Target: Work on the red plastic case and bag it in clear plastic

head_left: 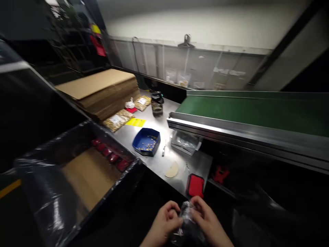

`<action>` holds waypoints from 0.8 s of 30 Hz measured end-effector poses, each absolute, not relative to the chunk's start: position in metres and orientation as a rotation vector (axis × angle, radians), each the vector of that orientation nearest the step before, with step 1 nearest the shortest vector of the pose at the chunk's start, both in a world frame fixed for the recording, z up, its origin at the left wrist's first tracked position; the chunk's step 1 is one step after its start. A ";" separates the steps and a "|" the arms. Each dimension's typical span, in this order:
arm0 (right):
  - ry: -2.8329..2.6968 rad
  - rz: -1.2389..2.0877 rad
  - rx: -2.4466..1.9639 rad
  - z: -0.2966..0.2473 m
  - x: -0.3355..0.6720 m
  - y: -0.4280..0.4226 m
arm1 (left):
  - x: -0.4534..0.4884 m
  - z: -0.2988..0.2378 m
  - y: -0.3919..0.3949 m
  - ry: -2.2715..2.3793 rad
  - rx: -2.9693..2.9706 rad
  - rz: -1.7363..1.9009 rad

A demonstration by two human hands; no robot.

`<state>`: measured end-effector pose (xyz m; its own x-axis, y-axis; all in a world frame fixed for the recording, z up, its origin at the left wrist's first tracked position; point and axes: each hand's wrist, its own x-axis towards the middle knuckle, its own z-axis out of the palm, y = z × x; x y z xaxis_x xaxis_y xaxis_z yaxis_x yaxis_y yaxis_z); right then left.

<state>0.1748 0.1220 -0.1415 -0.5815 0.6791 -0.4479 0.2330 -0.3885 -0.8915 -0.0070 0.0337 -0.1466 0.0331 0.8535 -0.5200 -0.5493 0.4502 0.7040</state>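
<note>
Low in the view, my left hand [167, 222] and my right hand [204, 218] are both closed on a clear plastic bag [185, 210]. The bag is crumpled between my fingers, and its lower part is dark and hard to make out. Just beyond my right hand lies a red, black-edged case [195, 185] at the corner of the metal table [156, 168]. A pale round disc [171, 169] rests a little farther off. Past it stands a blue tray [146, 140] with small brass-coloured pieces in it.
On the left, a plastic-lined box [89, 178] holds a row of red items [110, 156]. Behind it is a cardboard stack [102, 89]. A green conveyor [244, 109] runs along the right, above a white box [186, 142]. A dark jar [157, 104] stands at the back.
</note>
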 end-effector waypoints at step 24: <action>-1.655 2.079 -1.247 -0.134 0.191 0.124 | -0.023 -0.128 0.074 1.017 -0.519 1.377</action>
<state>0.1913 0.1240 -0.1345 -0.6215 0.6189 -0.4803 0.3290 -0.3501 -0.8770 -0.0230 0.0739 -0.1284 -0.1136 0.5510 -0.8267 -0.9524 0.1767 0.2486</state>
